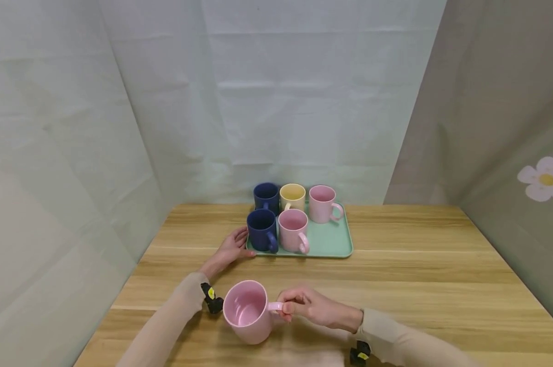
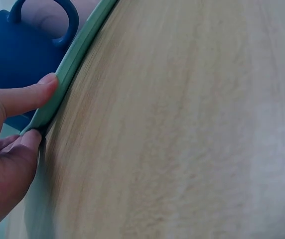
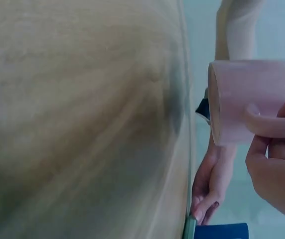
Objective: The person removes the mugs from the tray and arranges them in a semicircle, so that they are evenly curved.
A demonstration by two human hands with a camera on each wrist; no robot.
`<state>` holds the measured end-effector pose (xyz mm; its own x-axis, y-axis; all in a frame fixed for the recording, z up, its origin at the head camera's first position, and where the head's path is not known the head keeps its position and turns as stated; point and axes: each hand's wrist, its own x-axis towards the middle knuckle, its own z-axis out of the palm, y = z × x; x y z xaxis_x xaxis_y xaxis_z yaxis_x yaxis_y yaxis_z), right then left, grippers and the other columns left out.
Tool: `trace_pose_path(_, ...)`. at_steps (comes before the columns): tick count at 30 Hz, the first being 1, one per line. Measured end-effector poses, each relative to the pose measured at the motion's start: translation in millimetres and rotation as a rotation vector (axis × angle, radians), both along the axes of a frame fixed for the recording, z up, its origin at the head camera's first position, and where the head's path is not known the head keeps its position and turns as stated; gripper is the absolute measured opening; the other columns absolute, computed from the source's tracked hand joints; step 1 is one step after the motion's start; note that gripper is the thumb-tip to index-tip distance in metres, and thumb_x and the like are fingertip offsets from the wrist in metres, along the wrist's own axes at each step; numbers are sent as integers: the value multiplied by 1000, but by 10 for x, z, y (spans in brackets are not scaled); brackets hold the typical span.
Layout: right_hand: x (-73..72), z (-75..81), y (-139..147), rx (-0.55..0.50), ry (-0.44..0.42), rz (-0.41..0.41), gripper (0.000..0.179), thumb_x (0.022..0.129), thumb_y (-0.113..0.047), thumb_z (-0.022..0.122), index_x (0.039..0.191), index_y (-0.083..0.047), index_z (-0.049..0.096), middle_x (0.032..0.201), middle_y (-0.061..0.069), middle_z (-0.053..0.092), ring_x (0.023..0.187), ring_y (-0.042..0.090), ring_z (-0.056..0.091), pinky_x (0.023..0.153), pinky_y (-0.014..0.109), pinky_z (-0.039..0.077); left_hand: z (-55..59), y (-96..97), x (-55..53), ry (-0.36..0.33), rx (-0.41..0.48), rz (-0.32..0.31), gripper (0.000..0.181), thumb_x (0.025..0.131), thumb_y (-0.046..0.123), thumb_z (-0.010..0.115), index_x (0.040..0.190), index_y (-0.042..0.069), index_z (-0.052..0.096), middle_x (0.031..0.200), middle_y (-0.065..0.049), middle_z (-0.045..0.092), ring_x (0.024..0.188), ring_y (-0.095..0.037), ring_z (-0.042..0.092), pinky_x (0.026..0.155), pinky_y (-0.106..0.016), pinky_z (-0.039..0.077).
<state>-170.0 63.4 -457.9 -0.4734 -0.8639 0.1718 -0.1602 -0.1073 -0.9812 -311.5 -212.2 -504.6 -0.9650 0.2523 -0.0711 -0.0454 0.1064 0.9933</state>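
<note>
- a wooden table (image 1: 432,285) is spreading out in light brown, its darker grain running from side to side
- a mint-green tray (image 1: 328,240) with rounded corners is resting directly on the wood, near the far edge
- soft shadows are falling across the table's near part

3 pink mugs (image 1: 249,313), 2 navy mugs (image 1: 260,233), mint-green tray (image 1: 330,239)
</note>
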Motion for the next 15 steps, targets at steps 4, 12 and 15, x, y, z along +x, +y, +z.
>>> trace_pose_path(4,26,-26,-54,-43,12,69,29,101,-11,45,94,16,54,77,30,48,78,0,51,73,14,46,26,5,11,12,-6,-11,93,75,-20,67,150,-9,13,158,-29,17,147,-38,18,120,-45,21)
trace_pose_path(12,99,-104,-185,0,-7,104,28,100,-11,47,90,13,55,73,32,49,74,-2,51,71,11,43,23,-13,24,2,-28,8,93,75,-18,69,150,-7,16,158,-27,19,147,-37,20,120,-46,21)
trace_pose_path(15,116,-143,-231,-2,-11,125,30,101,-14,47,90,14,55,73,32,49,74,-1,51,71,11,43,25,-16,28,6,-31,0,92,76,-16,69,150,-7,15,158,-27,19,147,-38,20,120,-47,21)
